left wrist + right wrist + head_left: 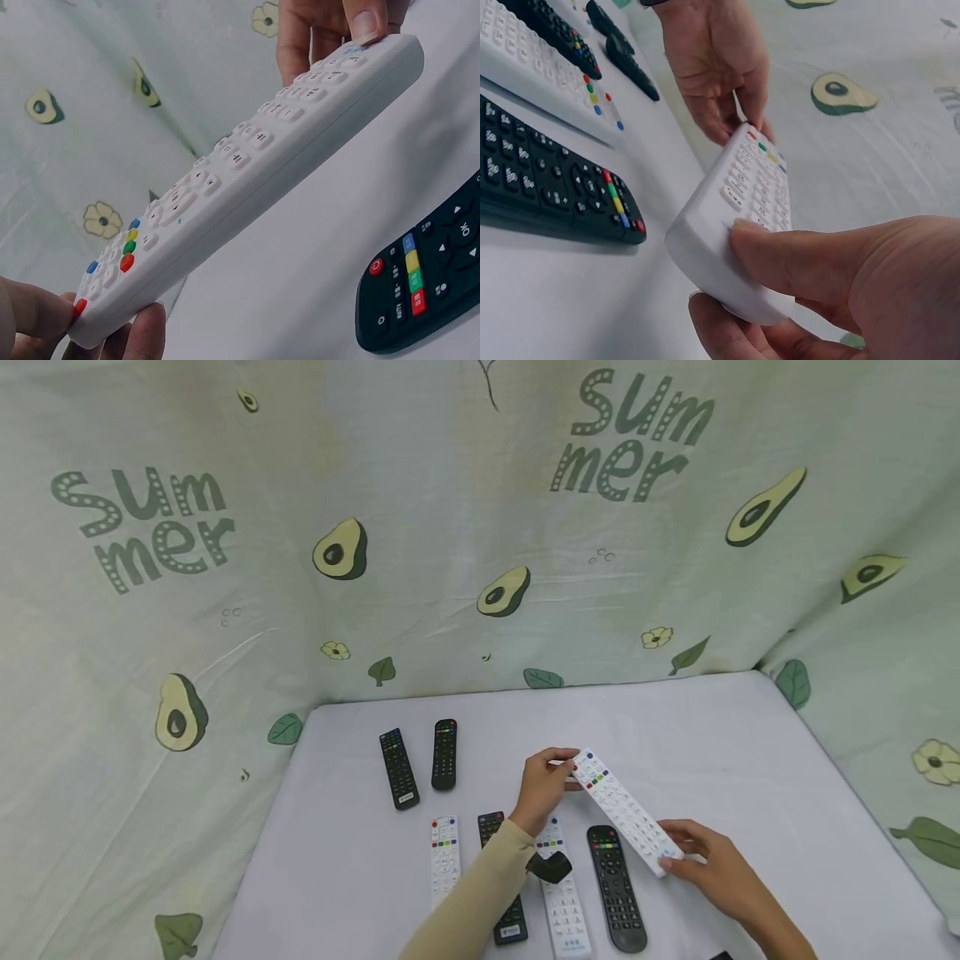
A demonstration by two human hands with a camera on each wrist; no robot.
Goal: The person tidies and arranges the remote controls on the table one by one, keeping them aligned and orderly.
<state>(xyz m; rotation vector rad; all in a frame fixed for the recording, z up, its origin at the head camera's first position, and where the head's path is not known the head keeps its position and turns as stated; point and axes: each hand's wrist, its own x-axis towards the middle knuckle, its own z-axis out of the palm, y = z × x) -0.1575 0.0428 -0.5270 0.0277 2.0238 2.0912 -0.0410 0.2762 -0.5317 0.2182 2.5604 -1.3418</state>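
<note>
A white remote control (626,810) with coloured buttons is held above the table between both hands. My left hand (543,787) pinches its far end, close to the red button. The near end is gripped by my right hand (708,864), with the thumb on the button face, as the right wrist view shows. Just left of the held remote, a black remote (617,889) lies on the table. Another white remote (566,914) lies beside that one, partly covered by the left wrist and its strap.
A black remote (512,922) and a white remote (445,852) lie partly behind the left sleeve (472,902). Two more black remotes (399,768) (444,754) lie at the table's back left. A patterned cloth (420,527) hangs behind the white table (720,735).
</note>
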